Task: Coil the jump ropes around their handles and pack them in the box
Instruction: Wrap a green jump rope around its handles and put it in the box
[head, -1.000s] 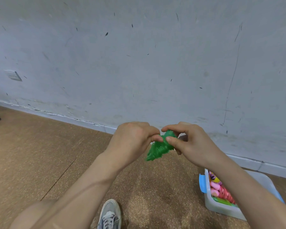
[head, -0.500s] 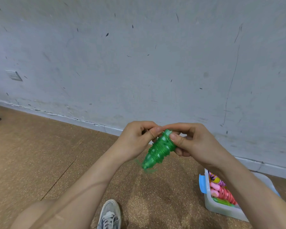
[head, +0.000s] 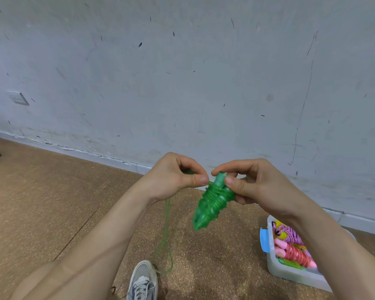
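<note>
A green jump rope [head: 212,202] has most of its cord coiled tightly around its paired green handles, which point down and to the left. My right hand [head: 253,185] grips the top of the handles between thumb and fingers. My left hand [head: 175,176] pinches the loose green cord right beside the coil. The free cord [head: 166,239] hangs from that hand in a loop toward the floor. A translucent plastic box [head: 294,276] sits on the floor at lower right, holding several coiled ropes in pink, purple, yellow and green; my right forearm covers part of it.
The floor [head: 52,202] is brown cork-like board. A scuffed grey wall [head: 182,83] with a white baseboard stands close ahead. My grey sneaker [head: 142,282] is at the bottom centre. A wall socket [head: 17,98] is at the far left.
The coiled handles have tilted further down, and my left hand has pulled away from the coil, drawing out a length of loose cord that now hangs to the floor.
</note>
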